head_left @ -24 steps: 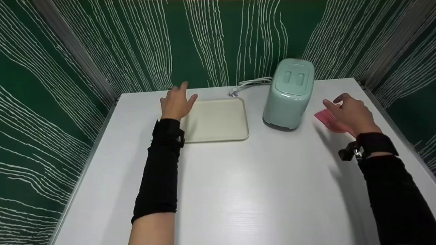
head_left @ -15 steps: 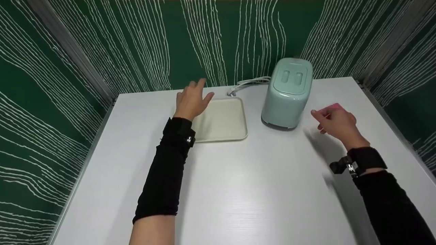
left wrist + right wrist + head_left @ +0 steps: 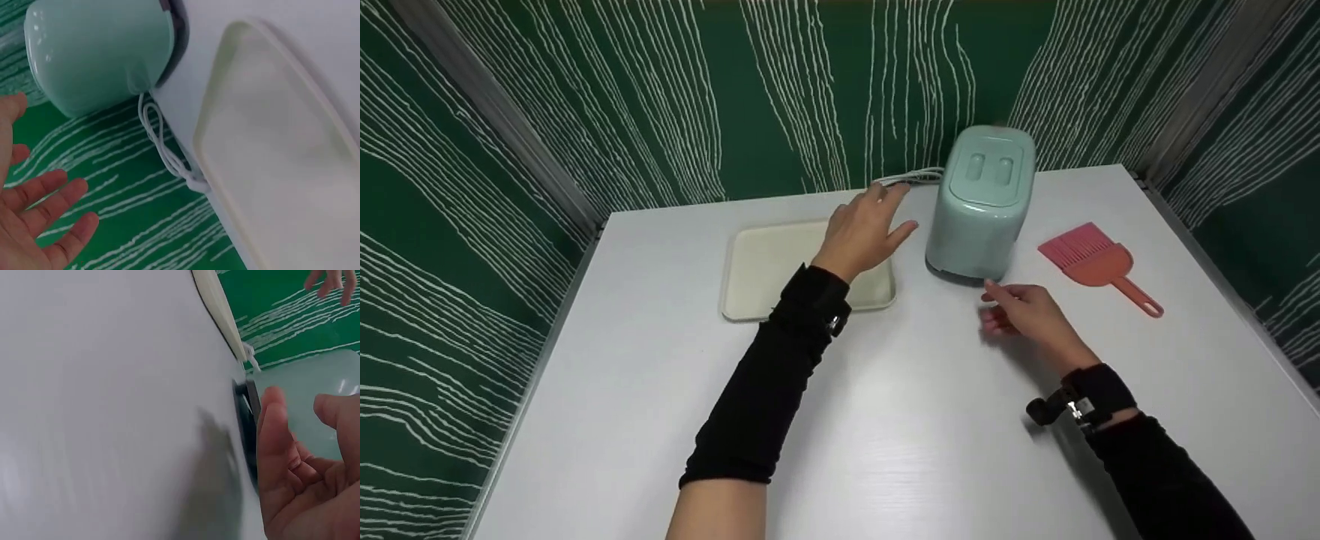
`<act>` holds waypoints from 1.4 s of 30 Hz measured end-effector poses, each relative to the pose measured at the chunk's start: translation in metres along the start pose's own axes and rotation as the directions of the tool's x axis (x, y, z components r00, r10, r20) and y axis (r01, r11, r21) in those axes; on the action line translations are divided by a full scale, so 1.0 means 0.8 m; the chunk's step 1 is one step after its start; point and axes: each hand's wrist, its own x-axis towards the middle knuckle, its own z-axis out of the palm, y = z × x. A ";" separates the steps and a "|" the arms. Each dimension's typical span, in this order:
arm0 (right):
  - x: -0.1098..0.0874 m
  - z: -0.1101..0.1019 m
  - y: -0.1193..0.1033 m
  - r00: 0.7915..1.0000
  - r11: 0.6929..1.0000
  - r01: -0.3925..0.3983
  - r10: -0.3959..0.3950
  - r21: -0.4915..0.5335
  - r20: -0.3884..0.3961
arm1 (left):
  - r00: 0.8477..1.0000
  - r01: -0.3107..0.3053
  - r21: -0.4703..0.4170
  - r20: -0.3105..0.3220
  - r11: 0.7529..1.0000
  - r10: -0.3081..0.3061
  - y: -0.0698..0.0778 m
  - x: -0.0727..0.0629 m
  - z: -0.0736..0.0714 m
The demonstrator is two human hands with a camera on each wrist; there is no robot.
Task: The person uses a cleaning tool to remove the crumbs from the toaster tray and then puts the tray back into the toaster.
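Observation:
A mint-green toaster (image 3: 979, 232) with a lid on top stands toward the back of the white table. My left hand (image 3: 862, 232) hovers over the right part of a cream tray (image 3: 765, 274), fingers spread toward the toaster; in the left wrist view its fingers (image 3: 48, 208) hold nothing. Just in front of the toaster's near right corner is my right hand (image 3: 1027, 315), fingers loosely bent. In the right wrist view the thumb and fingers (image 3: 274, 433) stand apart with nothing between them. Whether that hand touches the toaster I cannot tell.
Right of the toaster lies a pink and orange brush-and-dustpan-like piece (image 3: 1099, 262) with a handle pointing to the front right. A white power cord (image 3: 163, 140) lies bundled behind the toaster, against the green wall (image 3: 780, 97) at the table's back edge.
My left hand has moved right across the tray toward the toaster. My right hand has left the pink and orange piece, moving left and nearer to the toaster's front; that piece is now uncovered.

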 end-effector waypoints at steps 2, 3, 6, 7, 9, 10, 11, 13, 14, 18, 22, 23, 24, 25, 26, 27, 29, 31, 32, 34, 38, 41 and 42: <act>0.004 0.009 0.002 0.999 0.994 -0.026 0.022 0.111 0.031 | 1.000 -0.024 0.000 0.010 1.000 0.024 0.015 0.005 0.006; 0.006 0.013 0.002 0.998 0.986 -0.040 0.033 0.164 0.047 | 0.999 -0.036 0.002 0.010 0.999 0.036 0.022 0.008 0.009; 0.010 0.025 0.001 0.993 0.938 -0.100 0.072 0.331 0.097 | 0.998 -0.057 0.013 0.012 0.998 0.057 0.040 0.015 0.017; 0.011 0.028 0.000 0.991 0.915 -0.118 0.082 0.386 0.110 | 0.998 -0.062 0.017 0.007 0.998 0.062 0.045 0.018 0.019; 0.012 0.036 -0.003 0.988 0.864 -0.142 0.093 0.483 0.124 | 0.998 -0.063 0.029 -0.003 0.998 0.064 0.054 0.023 0.024; 0.014 0.039 -0.003 0.987 0.833 -0.153 0.099 0.532 0.129 | 0.998 -0.060 0.031 -0.004 0.998 0.060 0.057 0.025 0.027; 0.015 0.043 -0.004 0.986 0.798 -0.159 0.101 0.582 0.131 | 0.998 -0.059 0.033 -0.009 0.998 0.059 0.061 0.028 0.029; 0.018 0.050 -0.004 0.985 0.729 -0.168 0.106 0.664 0.133 | 0.998 -0.054 0.030 -0.012 0.998 0.054 0.065 0.033 0.035; 0.019 0.053 -0.004 0.985 0.690 -0.172 0.107 0.703 0.136 | 0.999 -0.050 0.026 -0.010 0.998 0.050 0.067 0.034 0.037; 0.026 0.065 -0.004 0.986 0.538 -0.165 0.114 0.826 0.123 | 0.999 -0.037 -0.001 -0.005 0.999 0.037 0.070 0.041 0.045; 0.033 0.072 -0.005 0.989 0.430 -0.128 0.122 0.894 0.083 | 1.000 -0.028 -0.018 -0.001 0.999 0.028 0.070 0.045 0.051; 0.034 0.073 -0.006 0.990 0.418 -0.119 0.125 0.901 0.073 | 1.000 -0.025 -0.020 0.000 0.999 0.025 0.070 0.046 0.053; 0.036 0.074 -0.006 0.990 0.409 -0.109 0.127 0.906 0.062 | 1.000 -0.023 -0.026 0.003 0.999 0.023 0.070 0.046 0.054; 0.037 0.074 -0.007 0.991 0.404 -0.096 0.128 0.910 0.048 | 1.000 -0.020 -0.034 0.002 0.999 0.021 0.070 0.047 0.055; 0.038 0.074 -0.007 0.991 0.400 -0.085 0.131 0.913 0.035 | 1.000 -0.018 -0.044 0.000 0.999 0.018 0.070 0.048 0.056; 0.038 0.074 -0.007 0.991 0.396 -0.074 0.133 0.915 0.022 | 1.000 -0.017 -0.053 -0.003 0.998 0.016 0.070 0.049 0.058; 0.038 0.075 -0.008 0.991 0.376 -0.052 0.134 0.925 0.001 | 1.000 -0.018 -0.075 -0.010 0.997 0.017 0.071 0.048 0.058; 0.038 0.075 -0.008 0.991 0.358 -0.032 0.134 0.933 -0.018 | 1.000 -0.024 -0.094 -0.021 0.995 0.022 0.073 0.048 0.058; 0.038 0.075 -0.008 0.991 0.352 -0.023 0.133 0.936 -0.026 | 0.999 -0.029 -0.103 -0.025 0.994 0.027 0.074 0.048 0.058; 0.038 0.075 -0.009 0.991 0.344 -0.011 0.130 0.939 -0.036 | 0.999 -0.040 -0.118 -0.031 0.992 0.037 0.074 0.047 0.057; 0.039 0.077 -0.009 0.989 0.364 -0.008 0.139 0.931 -0.046 | 0.998 -0.049 -0.139 -0.036 0.989 0.044 0.074 0.047 0.058; 0.040 0.078 -0.009 0.987 0.401 -0.013 0.149 0.916 -0.051 | 0.998 -0.051 -0.151 -0.042 0.987 0.045 0.074 0.046 0.059; 0.040 0.078 -0.009 0.986 0.424 -0.012 0.154 0.905 -0.059 | 0.998 -0.051 -0.156 -0.044 0.986 0.045 0.074 0.046 0.059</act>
